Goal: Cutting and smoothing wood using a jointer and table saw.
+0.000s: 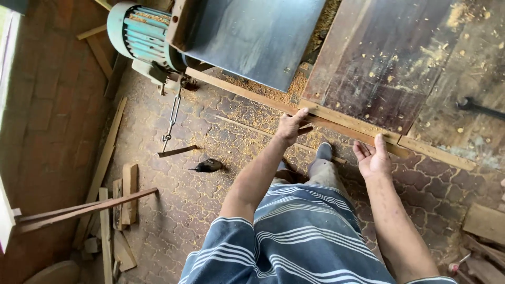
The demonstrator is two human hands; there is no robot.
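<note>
A long thin wooden strip (347, 122) runs along the edge of a dark, sawdust-flecked wooden bench top (379, 63). My left hand (291, 126) is curled over this strip near its middle, thumb up against the edge. To its right, my right hand (372, 155) is held palm up with fingers spread, the fingertips just at the strip's lower side and nothing in the palm. My shoe (323, 151) shows on the floor between the two arms.
A green electric motor (138, 31) and a dark metal panel (252, 37) sit at the bench's left end, with a chain (172, 118) hanging down. Sawdust covers the paved floor (210, 205). Scrap wood pieces (121, 202) lie at left, more offcuts (484, 226) at right.
</note>
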